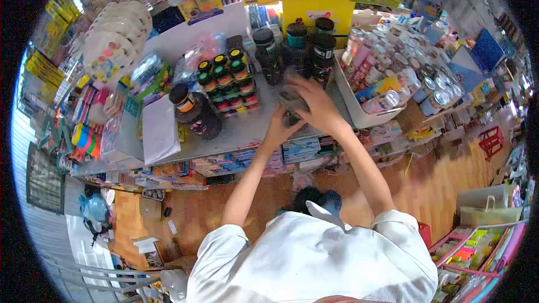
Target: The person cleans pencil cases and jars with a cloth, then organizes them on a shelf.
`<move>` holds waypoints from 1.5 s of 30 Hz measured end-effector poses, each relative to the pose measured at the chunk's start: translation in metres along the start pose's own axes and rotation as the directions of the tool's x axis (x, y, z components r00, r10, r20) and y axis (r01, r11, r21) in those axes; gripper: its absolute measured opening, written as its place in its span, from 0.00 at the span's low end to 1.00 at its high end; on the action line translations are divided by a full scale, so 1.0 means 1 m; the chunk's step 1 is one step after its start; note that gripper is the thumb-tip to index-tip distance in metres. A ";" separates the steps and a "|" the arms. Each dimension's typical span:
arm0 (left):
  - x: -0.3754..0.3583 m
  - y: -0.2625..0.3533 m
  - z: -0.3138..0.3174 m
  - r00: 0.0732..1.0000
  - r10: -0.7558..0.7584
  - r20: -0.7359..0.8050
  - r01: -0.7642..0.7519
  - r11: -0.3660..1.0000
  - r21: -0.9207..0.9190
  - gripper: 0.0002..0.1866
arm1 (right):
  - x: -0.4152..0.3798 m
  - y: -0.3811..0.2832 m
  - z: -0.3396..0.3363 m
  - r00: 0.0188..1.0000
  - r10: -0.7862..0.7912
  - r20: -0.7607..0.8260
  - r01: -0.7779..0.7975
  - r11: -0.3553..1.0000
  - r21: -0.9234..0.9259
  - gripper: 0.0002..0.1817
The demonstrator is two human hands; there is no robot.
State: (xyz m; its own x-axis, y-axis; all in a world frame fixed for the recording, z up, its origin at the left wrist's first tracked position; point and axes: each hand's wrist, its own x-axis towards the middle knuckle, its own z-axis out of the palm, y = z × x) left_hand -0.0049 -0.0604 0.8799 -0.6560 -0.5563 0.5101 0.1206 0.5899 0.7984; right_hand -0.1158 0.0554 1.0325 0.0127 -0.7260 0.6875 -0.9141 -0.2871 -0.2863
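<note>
Dark-lidded jar (292, 100), clear-walled with a dark, mixed fill showing through; it stands on the grey counter top (247, 129), near the front edge, just ahead of the row of similar tall jars. The view is fisheye and the jar is partly covered, so label and contents cannot be read. Right hand (317, 106) lies over the jar's top and right side, fingers curled down around it, touching. Left hand (279, 129) comes up from below on the jar's near left side, fingers wrapped against the lower wall. Both hands closed on the one jar, which sits between them; whether it rests on the counter or is lifted just off it cannot be told. Behind it, four tall black-lidded jars (297, 42) stand upright in a cluster. To the left, a block of small paint pots (227, 81) with green and yellow caps, stacked in rows. Further left, one squat jar with an orange band (188, 106), beside a white sheet of paper (159, 129) overhanging the counter edge. To the right, a white tray (359, 106) packed with bottles and tubes, close to the right wrist. White sleeves (314, 258) fill the lower view.
</note>
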 end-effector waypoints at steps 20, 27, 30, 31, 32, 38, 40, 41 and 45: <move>0.004 0.021 -0.005 0.999 -0.029 0.022 0.032 0.983 -0.178 0.31 | -0.009 0.023 0.040 0.973 0.192 -0.131 -0.214 0.960 -0.183 0.29; 0.004 0.022 -0.005 1.000 0.013 0.004 -0.013 0.992 -0.128 0.29 | 0.021 0.076 0.045 0.795 0.605 0.046 -0.599 0.770 0.217 0.22; -0.005 0.049 -0.008 0.998 -0.066 -0.022 0.060 0.980 -0.192 0.29 | -0.020 0.083 0.075 0.803 0.596 -0.018 -0.292 0.418 0.860 0.17; -0.012 0.062 -0.008 0.991 -0.111 -0.069 0.095 0.973 -0.211 0.29 | -0.025 0.060 0.067 0.695 0.719 -0.001 -0.339 0.328 0.882 0.21; -0.019 0.068 -0.002 0.968 -0.219 -0.126 0.148 0.896 -0.420 0.30 | -0.030 0.032 0.057 0.564 0.825 0.027 -0.372 0.225 0.901 0.26; -0.014 0.103 -0.017 0.797 -0.470 -0.378 0.181 0.784 -0.594 0.34 | -0.064 -0.055 0.054 0.900 0.376 -0.221 -0.200 0.805 0.559 0.33; -0.014 0.119 -0.024 0.827 -0.469 -0.309 0.203 0.762 -0.615 0.32 | -0.064 -0.063 0.053 0.897 0.319 -0.306 -0.148 0.869 0.472 0.32; -0.020 0.113 -0.020 0.827 -0.472 -0.305 0.209 0.762 -0.613 0.32 | -0.058 -0.058 0.051 0.895 0.325 -0.306 -0.153 0.867 0.474 0.32; -0.037 0.125 -0.004 0.951 -0.223 -0.213 0.094 0.867 -0.490 0.29 | -0.019 -0.056 0.004 0.867 0.450 -0.214 -0.247 0.761 0.600 0.29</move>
State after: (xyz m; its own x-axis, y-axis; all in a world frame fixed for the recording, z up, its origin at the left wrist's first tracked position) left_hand 0.0379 0.0318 0.9625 -0.4926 -0.7854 0.3748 0.4079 0.1721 0.8967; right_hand -0.0629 0.0829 1.0329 -0.4873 -0.6249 0.6099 -0.4557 -0.4138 -0.7881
